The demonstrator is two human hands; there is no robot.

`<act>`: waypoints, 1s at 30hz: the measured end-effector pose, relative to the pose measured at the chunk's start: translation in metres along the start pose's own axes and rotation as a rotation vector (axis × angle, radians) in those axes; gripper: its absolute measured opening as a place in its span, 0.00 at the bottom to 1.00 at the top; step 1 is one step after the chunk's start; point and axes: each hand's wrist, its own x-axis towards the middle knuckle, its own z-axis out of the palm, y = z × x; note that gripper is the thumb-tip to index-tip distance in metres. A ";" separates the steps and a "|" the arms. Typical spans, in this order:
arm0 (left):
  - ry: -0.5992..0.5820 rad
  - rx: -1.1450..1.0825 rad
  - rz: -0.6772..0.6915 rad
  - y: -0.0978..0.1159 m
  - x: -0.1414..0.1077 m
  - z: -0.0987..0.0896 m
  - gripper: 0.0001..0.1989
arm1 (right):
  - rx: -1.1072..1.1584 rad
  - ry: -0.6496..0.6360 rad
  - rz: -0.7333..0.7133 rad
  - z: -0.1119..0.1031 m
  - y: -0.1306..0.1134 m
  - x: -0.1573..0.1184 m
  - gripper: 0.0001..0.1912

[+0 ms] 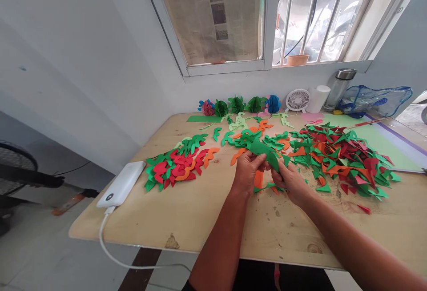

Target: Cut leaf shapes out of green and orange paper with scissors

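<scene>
A folded-looking piece of green paper (pixel 259 148) is held above the table between my two hands. My left hand (pixel 247 171) pinches its lower left edge, thumb on top. At the paper's right end, the fingers of my right hand (pixel 292 181) are closed on it; whether they also hold a tool is hidden. Just under my hands lie an orange paper strip (pixel 258 180) and green scraps. Behind them spread wavy green paper cut-outs (pixel 247 137), with an orange cut-out (pixel 236 155) beside my left hand.
Red, green and orange cut-outs (pixel 176 166) lie left, near a white power bank (pixel 122 184) with a cable. A large heap of paper scraps (pixel 347 157) covers the right. Along the wall stand honeycomb paper balls (pixel 236 104), a small fan (pixel 298 100) and a glass bottle (pixel 339 89).
</scene>
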 end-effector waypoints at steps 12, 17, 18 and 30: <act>0.028 0.037 0.043 0.003 -0.003 0.004 0.10 | 0.018 -0.039 0.047 -0.001 0.000 -0.001 0.28; 0.040 0.074 0.058 0.007 -0.006 0.008 0.07 | -0.029 -0.022 0.010 -0.002 -0.001 0.000 0.28; 0.042 0.078 0.059 0.008 -0.007 0.009 0.07 | -0.029 -0.019 0.005 -0.002 0.000 0.000 0.28; 0.012 0.061 0.073 0.007 -0.010 0.015 0.10 | -0.017 -0.023 -0.009 -0.003 -0.002 0.000 0.30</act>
